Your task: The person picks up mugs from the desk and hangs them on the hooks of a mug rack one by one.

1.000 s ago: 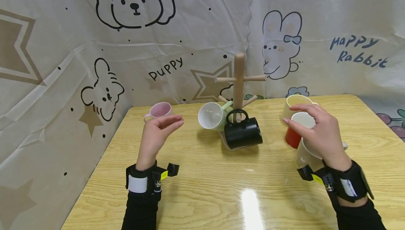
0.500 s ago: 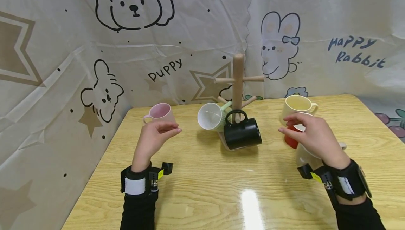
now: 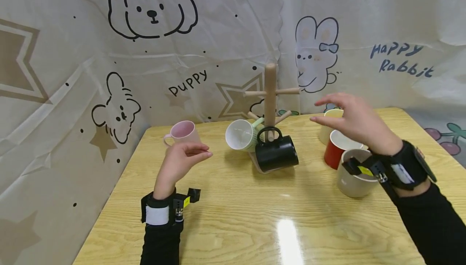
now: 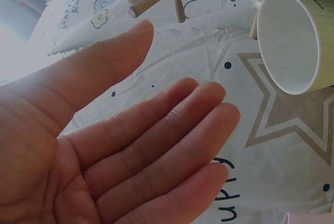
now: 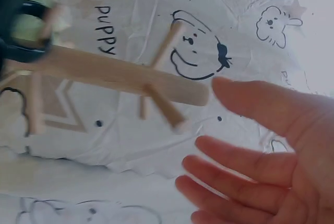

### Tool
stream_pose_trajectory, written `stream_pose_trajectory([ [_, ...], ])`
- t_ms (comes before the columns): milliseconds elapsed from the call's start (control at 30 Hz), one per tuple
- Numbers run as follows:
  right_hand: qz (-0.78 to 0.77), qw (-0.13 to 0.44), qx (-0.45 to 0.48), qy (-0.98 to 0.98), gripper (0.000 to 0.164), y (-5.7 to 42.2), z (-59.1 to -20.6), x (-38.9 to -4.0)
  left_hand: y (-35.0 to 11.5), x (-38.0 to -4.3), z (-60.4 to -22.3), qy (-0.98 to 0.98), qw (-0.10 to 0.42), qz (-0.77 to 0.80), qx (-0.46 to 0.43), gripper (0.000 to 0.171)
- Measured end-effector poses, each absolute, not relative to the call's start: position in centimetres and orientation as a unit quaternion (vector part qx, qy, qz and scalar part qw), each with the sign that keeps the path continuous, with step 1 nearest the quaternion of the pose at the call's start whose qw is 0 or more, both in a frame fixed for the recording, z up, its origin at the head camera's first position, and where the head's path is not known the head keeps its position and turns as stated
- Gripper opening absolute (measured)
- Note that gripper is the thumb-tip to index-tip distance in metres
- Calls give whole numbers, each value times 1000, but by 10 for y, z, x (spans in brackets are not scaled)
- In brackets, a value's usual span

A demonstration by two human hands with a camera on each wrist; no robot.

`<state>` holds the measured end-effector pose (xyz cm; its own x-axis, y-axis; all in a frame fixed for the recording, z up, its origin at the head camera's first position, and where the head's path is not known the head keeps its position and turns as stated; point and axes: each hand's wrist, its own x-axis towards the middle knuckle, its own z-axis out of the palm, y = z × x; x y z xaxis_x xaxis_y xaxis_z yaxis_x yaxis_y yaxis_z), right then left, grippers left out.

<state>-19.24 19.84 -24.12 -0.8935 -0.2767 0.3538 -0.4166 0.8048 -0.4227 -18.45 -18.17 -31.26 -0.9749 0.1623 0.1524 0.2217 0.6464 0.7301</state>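
My left hand (image 3: 179,164) hovers over the table in front of the pink mug (image 3: 185,132), fingers fairly straight and nothing in them. In the left wrist view its palm and spread thumb show plainly. The right hand (image 3: 358,121), also holding nothing, is raised above the red mug (image 3: 333,154), with a gap between thumb and fingers. A wooden mug tree (image 3: 270,95) stands mid-table. On its lower pegs hang a black mug (image 3: 277,154) and a pale green mug (image 3: 241,134) with a white inside. Both hands are apart from the mugs.
At the right, a yellow mug (image 3: 327,129) stands behind the red one, partly covered by the right hand. A greyish-white mug (image 3: 354,180) is nearer, under the right wrist. Behind the wooden table (image 3: 233,224) hangs a printed cloth (image 3: 218,22).
The right hand has risen and its thumb and fingers have spread apart, uncovering more of the red and greyish-white mugs. My left hand has lowered slightly. The mugs stay put; the head view has shifted slightly.
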Motion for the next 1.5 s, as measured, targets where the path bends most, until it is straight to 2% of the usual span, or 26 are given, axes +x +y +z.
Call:
stream_pose_trajectory([
  [133,264,123,214,-932,41,185,-204,-220,-182,-185,-314,-905,29,-410,-106,25],
  [300,274,40,250,-928,56,168,-176,-256,-183,-186,-316,-906,22,-410,-108,25],
  [467,321,-47,277,-905,66,150,-170,-287,-182,-185,-317,-901,22,-418,-118,25],
  [667,388,-116,296,-865,57,139,-180,-310,-180,-183,-318,-897,19,-424,-125,25],
  [1033,496,-169,313,-792,40,146,-197,-327,-174,-184,-316,-888,23,-432,-155,22],
  [1500,477,-126,354,-795,30,151,-206,-330,-178,-182,-314,-885,20,-437,-158,23],
])
